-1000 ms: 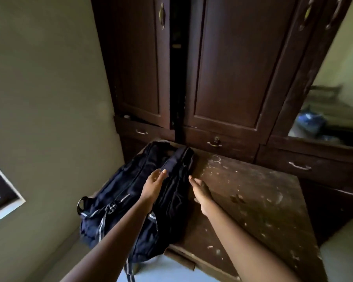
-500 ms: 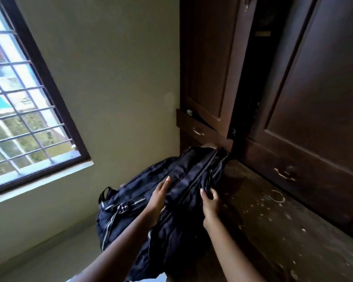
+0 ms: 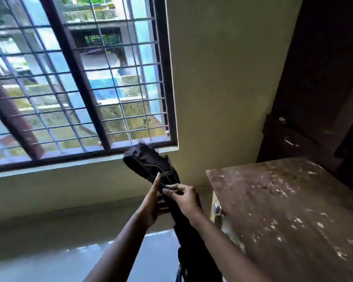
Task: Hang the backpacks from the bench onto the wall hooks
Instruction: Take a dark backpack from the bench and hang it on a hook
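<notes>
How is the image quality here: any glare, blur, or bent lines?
Head view: the window is washed out and bluish, its bars curve from the wide lens; the backpack and wardrobe are nearly black, little detail; the floor reflects pale glare; bench speckles smear slightly from motion.

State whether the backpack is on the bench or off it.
Off it. The left hand and right hand hold the backpack in the air, beside the bench, not resting on it.
</notes>
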### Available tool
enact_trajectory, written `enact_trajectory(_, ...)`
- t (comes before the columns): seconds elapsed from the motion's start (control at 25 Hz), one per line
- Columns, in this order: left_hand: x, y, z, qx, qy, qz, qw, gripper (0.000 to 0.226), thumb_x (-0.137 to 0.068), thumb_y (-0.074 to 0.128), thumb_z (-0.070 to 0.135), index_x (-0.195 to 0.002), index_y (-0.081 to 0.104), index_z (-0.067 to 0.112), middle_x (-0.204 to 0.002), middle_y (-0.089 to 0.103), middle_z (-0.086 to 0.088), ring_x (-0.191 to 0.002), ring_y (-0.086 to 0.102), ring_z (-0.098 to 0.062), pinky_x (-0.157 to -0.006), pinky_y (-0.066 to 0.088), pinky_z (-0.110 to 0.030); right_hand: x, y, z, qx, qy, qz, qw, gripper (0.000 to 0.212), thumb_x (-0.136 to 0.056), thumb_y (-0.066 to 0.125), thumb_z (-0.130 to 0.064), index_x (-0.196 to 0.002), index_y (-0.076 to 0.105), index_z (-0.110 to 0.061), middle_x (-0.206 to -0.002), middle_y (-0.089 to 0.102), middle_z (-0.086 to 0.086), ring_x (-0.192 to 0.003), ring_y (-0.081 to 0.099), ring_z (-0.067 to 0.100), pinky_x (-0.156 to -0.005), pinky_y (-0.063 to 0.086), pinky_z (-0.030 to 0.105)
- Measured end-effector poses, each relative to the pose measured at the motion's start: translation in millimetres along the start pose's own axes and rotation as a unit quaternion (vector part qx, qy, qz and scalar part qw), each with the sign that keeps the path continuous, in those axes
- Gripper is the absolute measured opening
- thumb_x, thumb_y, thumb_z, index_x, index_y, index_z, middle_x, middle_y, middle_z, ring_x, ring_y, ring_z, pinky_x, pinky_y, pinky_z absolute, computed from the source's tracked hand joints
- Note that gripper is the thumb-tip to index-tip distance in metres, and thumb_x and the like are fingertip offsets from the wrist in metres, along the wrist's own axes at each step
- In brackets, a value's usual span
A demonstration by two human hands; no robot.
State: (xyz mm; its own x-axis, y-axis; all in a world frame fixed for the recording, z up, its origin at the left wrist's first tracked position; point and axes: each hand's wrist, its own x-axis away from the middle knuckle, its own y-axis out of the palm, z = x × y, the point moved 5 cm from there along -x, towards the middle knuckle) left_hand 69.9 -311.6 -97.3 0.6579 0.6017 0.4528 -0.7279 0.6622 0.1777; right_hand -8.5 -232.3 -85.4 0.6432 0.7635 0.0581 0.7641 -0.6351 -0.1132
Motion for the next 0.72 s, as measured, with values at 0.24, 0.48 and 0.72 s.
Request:
enact_trajectory(0.24, 75, -133, -48, 0.194, -0.087, 0.045, 0.976, 0.078, -0.084, 0.031, 0.065, -0.072, 0.074, 0.001, -0.068, 0.072, -0.016, -0.062, 0.07, -0.029, -0.068, 0.054, -0.035, 53, 138, -2, 0.191, -0.012, -0.185, 0.964, 0.025, -0.074, 0.074, -0.036, -0.092, 0.077, -0.019, -0.087, 0.077, 0.005, -0.075, 0.061, 0.002, -0.068, 0.049, 0.019)
enact_trajectory(0.48, 138, -239, -73, 0.25, -0.03, 0.205, 0.946, 0.04, -0.09, 0.041, 0.039, -0.067, 0.054, 0.009, -0.04, 0.059, -0.005, -0.034, 0.058, -0.017, -0.041, 0.05, -0.021, 117, 240, 12, 0.134, 0.015, -0.242, 0.961, 0.018, -0.084, 0.062, -0.04, -0.076, 0.074, -0.029, -0.049, 0.061, -0.014, -0.047, 0.049, -0.005, -0.052, 0.039, 0.019)
enact_trajectory(0.72, 224, -354, -109, 0.148, 0.018, 0.297, 0.943, 0.028, -0.085, 0.052, 0.032, -0.074, 0.068, 0.012, -0.068, 0.068, -0.005, -0.067, 0.061, -0.022, -0.065, 0.047, -0.029, 167, 324, 5, -0.004, 0.076, -0.322, 0.944, 0.014, -0.088, 0.062, -0.023, -0.08, 0.074, -0.023, -0.072, 0.064, -0.004, -0.048, 0.047, 0.001, -0.043, 0.033, 0.01)
